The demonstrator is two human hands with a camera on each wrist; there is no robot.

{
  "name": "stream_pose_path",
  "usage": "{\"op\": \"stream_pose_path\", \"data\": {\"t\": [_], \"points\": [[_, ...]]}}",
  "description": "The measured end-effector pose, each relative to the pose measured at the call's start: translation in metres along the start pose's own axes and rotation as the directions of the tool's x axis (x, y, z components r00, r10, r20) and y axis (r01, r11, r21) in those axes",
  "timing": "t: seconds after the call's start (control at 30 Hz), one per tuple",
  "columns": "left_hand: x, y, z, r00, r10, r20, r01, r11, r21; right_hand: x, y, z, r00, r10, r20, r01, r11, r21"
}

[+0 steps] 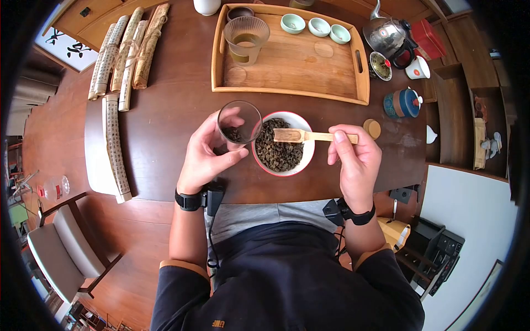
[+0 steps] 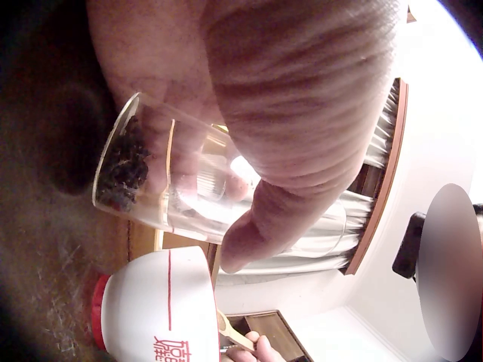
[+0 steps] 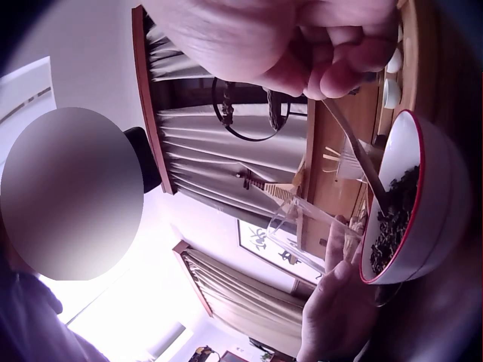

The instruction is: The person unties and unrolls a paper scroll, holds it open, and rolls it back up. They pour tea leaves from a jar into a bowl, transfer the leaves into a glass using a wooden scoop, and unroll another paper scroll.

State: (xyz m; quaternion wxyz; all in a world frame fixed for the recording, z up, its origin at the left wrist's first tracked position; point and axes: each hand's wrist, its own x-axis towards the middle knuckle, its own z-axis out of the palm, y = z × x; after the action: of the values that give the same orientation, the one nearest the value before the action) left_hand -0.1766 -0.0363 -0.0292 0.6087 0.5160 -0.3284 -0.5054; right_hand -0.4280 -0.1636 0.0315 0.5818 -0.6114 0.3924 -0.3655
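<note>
My left hand [image 1: 200,159] grips a clear drinking glass [image 1: 249,128], tilted beside the left rim of a bowl. Dark rolled tea leaves [image 2: 124,167] lie at the bottom of the glass. The white bowl [image 1: 307,158], red along its rim, stands near the table's front edge and holds a heap of dark tea leaves [image 1: 276,155]. In my right hand [image 1: 358,161], thumb and fingers pinch the handle of a bamboo tea scoop [image 1: 317,137]. Its hollowed end reaches over the bowl; in the right wrist view that end overlaps the leaves.
Behind the bowl is a wooden tray [image 1: 287,95] with a glass pitcher [image 1: 246,52] and three small pale green cups [image 1: 319,27]. To the right stand a steel kettle [image 1: 386,37], a blue jar [image 1: 402,103] and a round wooden lid [image 1: 371,129]. Bamboo scrolls [image 1: 115,143] lie left.
</note>
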Motion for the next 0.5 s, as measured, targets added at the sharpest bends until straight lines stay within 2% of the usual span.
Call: {"op": "stream_pose_path", "data": {"t": [0.13, 0.2, 0.23, 0.3, 0.33, 0.4, 0.47, 0.5], "points": [[0.0, 0.0, 0.001, 1.0, 0.007, 0.006, -0.007, 1.0, 0.0, 0.0, -0.004, -0.007, 0.998, -0.027, -0.063, 0.025, 0.999, -0.038], [-0.001, 0.001, 0.001, 1.0, -0.012, 0.009, 0.012, 1.0, -0.001, -0.001, -0.008, -0.008, 0.994, -0.047, -0.098, 0.032, 0.988, -0.148], [-0.001, 0.001, 0.0, 0.999, -0.031, 0.01, 0.031, 1.0, -0.002, -0.002, -0.01, -0.008, 0.994, -0.047, -0.099, 0.032, 0.988, -0.148], [0.0, 0.001, 0.001, 1.0, -0.021, 0.008, 0.021, 1.0, 0.013, -0.004, -0.014, -0.01, 0.994, -0.075, -0.077, 0.051, 0.96, -0.276], [0.001, 0.0, 0.002, 1.0, -0.011, 0.006, 0.011, 1.0, 0.026, -0.003, -0.014, -0.01, 0.994, -0.075, -0.079, 0.05, 0.96, -0.276], [0.001, 0.0, 0.003, 1.0, -0.005, 0.011, 0.005, 0.999, 0.041, -0.001, -0.015, -0.012, 0.972, -0.23, 0.051, 0.23, 0.877, -0.421], [0.001, -0.001, 0.002, 1.0, 0.003, 0.018, -0.004, 0.998, 0.055, 0.0, -0.015, -0.008, 0.975, -0.216, 0.05, 0.217, 0.887, -0.407], [0.001, -0.001, 0.001, 1.0, 0.004, 0.024, -0.006, 0.998, 0.06, 0.003, -0.015, -0.007, 0.967, -0.227, 0.113, 0.253, 0.877, -0.408]]}}
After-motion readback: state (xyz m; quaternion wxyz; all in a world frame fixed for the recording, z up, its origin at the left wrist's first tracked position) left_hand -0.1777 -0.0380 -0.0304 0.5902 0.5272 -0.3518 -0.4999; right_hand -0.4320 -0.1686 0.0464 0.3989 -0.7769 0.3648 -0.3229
